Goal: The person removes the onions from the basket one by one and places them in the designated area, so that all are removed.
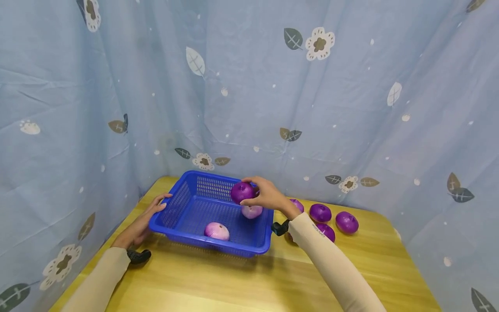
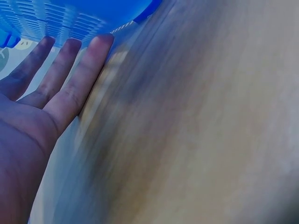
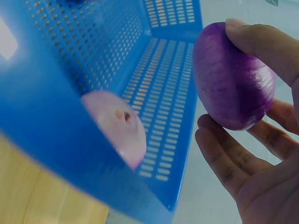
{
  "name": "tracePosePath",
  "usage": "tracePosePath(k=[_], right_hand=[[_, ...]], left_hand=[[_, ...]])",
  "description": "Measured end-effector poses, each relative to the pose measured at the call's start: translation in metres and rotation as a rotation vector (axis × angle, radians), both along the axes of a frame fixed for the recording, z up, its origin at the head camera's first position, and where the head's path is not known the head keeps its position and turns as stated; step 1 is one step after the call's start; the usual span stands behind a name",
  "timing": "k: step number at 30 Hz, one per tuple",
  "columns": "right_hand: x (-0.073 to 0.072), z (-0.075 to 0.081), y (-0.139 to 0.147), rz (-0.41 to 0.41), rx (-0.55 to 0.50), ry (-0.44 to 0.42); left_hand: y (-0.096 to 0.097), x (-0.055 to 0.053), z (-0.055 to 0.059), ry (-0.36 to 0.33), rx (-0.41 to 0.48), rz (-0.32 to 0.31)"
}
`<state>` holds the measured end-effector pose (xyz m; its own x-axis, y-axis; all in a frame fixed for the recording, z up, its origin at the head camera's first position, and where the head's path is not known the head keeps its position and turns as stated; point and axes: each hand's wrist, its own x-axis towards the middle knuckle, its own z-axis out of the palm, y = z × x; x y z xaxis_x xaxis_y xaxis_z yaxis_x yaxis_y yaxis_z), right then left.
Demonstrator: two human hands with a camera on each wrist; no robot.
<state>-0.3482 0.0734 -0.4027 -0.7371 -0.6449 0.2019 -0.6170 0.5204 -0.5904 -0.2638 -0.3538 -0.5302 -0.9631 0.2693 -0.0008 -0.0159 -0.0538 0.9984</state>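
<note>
A purple onion [image 1: 241, 193] is held above the right side of a blue plastic basket [image 1: 202, 206] by my right hand [image 1: 265, 196]. In the right wrist view, thumb and fingers pinch this onion [image 3: 229, 84] from opposite sides. Two paler onions lie in the basket: a front one [image 1: 216, 231] and another [image 1: 251, 211] under the held onion, partly covered by it. My left hand [image 1: 146, 219] is at the basket's left side, fingertips at the rim. The left wrist view shows straight fingers [image 2: 70, 93] touching the basket's outer wall [image 2: 60, 21].
Several purple onions, among them one at the far right [image 1: 347, 222] and one beside it [image 1: 320, 212], lie on the yellow wooden table [image 1: 218, 281] right of the basket. My right forearm hides part of that group. A blue patterned curtain [image 1: 249, 86] hangs round the table.
</note>
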Motion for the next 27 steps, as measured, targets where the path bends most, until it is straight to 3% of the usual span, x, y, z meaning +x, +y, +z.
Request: tracePosePath(k=[9, 27], right_hand=[[0.004, 0.003, 0.025, -0.04, -0.046, -0.051], [0.012, 0.001, 0.078, -0.078, -0.051, 0.008]], left_hand=[[-0.001, -0.001, -0.001, 0.005, -0.001, -0.002], [0.0, -0.001, -0.001, -0.004, -0.01, 0.004]])
